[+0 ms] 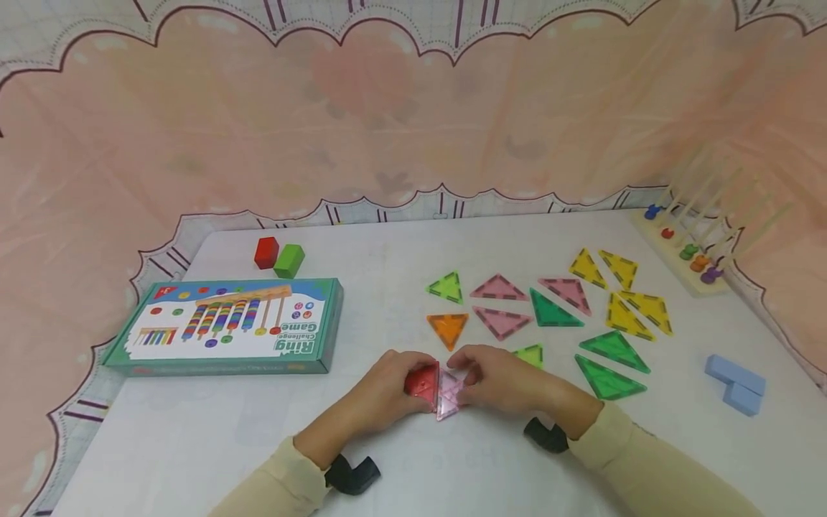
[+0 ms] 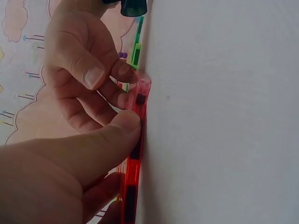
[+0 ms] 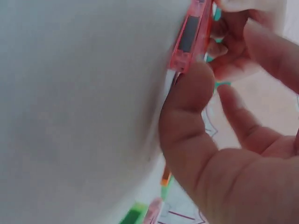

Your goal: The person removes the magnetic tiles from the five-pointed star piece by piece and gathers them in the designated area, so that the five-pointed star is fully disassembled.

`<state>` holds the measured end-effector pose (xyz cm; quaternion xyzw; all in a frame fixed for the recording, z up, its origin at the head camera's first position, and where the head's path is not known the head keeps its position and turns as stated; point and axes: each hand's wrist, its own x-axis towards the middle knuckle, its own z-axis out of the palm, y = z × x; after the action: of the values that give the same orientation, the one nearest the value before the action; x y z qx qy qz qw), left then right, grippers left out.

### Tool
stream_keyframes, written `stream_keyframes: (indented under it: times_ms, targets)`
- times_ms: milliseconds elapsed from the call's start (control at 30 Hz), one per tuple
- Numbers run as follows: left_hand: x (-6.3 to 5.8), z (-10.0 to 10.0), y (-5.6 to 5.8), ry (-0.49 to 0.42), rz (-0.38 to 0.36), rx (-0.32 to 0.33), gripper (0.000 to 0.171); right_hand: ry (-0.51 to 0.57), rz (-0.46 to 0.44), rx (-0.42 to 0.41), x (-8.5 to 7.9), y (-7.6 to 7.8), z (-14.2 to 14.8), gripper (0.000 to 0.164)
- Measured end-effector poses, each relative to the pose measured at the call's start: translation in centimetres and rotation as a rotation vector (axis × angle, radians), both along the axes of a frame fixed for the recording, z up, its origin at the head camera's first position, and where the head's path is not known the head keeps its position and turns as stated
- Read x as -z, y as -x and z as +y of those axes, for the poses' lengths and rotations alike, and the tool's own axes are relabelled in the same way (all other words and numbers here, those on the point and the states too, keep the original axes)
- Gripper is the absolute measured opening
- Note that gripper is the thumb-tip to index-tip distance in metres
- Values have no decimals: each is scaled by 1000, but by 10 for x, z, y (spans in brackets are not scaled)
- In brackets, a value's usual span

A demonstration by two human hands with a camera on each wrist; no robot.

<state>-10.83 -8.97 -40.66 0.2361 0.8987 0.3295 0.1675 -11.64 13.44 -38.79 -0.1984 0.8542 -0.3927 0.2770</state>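
My left hand (image 1: pixel 395 382) grips a red magnetic tile (image 1: pixel 423 384), its thumb along the near edge and fingers over the far side. Against the red tile's right edge sits a pink triangular magnetic tile (image 1: pixel 447 393). The right hand (image 1: pixel 500 377) holds the pink tile at its right side with bent fingers and thumb. In the left wrist view the red edge (image 2: pixel 133 168) runs low along the white tabletop, with the pink corner (image 2: pixel 145 86) at its end. Seen from the right wrist, the thumb (image 3: pixel 189 98) lies at the pink tile's edge (image 3: pixel 187 42).
Beyond the hands lie several triangular tiles: orange (image 1: pixel 447 330), pink (image 1: pixel 500 323), green (image 1: pixel 610 377) and yellow (image 1: pixel 629 316). At left are a ring game box (image 1: pixel 226 327), a red block (image 1: pixel 266 253) and a green block (image 1: pixel 288 261). A pegged board (image 1: pixel 694 262) and blue blocks (image 1: pixel 736 384) stand right.
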Motion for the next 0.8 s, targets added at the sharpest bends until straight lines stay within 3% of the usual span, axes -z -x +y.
stream_keyframes:
  times_ms: [167, 433, 667, 800]
  targets:
    - [2, 2, 0, -4, 54, -18, 56, 3, -11, 24, 0, -3, -5, 34]
    - [4, 5, 1, 20, 70, -98, 56, -60, 14, 21, -1, -7, -12, 45]
    - [3, 7, 2, 24, 64, -135, 56, -119, 109, -18, 0, -12, -14, 53]
    - [3, 8, 1, 20, 79, -152, 54, -123, 121, -9, 2, -13, -15, 55]
